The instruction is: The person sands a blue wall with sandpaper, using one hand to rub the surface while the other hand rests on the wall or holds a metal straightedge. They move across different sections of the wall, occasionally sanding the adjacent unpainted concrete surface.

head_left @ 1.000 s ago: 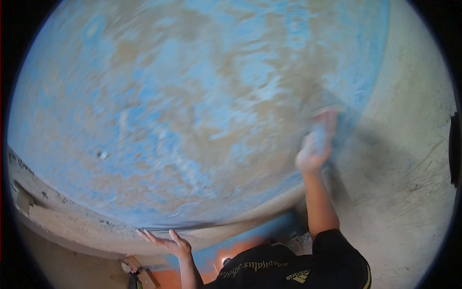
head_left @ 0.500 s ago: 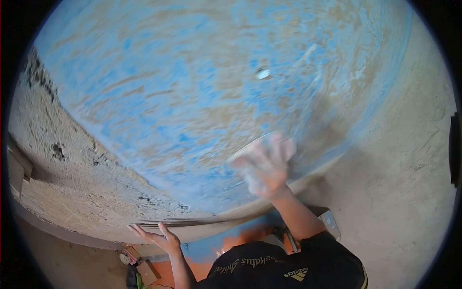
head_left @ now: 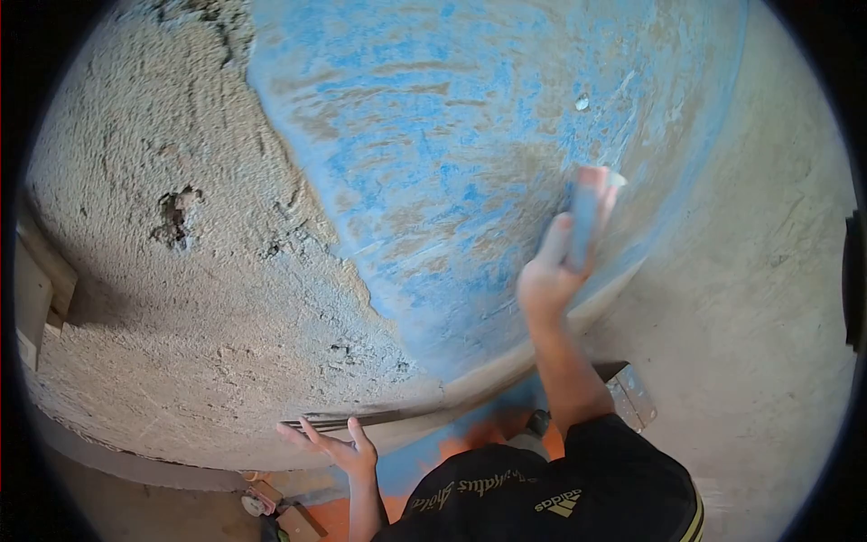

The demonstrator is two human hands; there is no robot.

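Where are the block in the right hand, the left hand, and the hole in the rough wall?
Block (head_left: 588, 212): head view, on its blue-grey side.
Left hand (head_left: 347, 453): head view, on the middle of the hand.
Hole (head_left: 174, 217): head view, on its dark middle.

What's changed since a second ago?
The right hand has moved left along the blue-patched wall surface, closer to the rough, sandy-brown area; it keeps hold of the blurred, flat, pale-edged tool. The view swung left, showing more of that area. Nothing was visibly picked up or released; the left hand stays open.
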